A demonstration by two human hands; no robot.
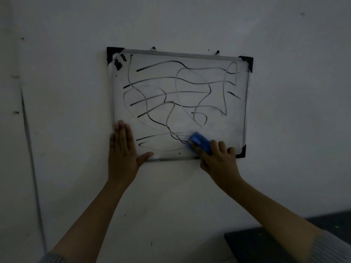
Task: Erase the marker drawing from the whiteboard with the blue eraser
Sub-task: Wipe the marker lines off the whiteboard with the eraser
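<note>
framed rectangular whiteboard (235,118) hung on wall (284,168) above both hands | left hand (121,154) lay flat over its lower-left corner | blue block eraser (199,142) under right hand (220,160), near lower edge | black scribbled marker drawing (171,92) above and between hands

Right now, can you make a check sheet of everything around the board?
Surface: wall, pale, a few dark specks.
Job's things: whiteboard hangs on the wall, black lines over most of it; eraser pressed on its lower right part.
Clutter: nothing seen.
Grippers: left hand flat on the board's lower left corner, fingers spread open; right hand grips the eraser.
Cables: nothing seen.
Surroundings: two hooks above the board; dark furniture at lower right; dim light.
</note>
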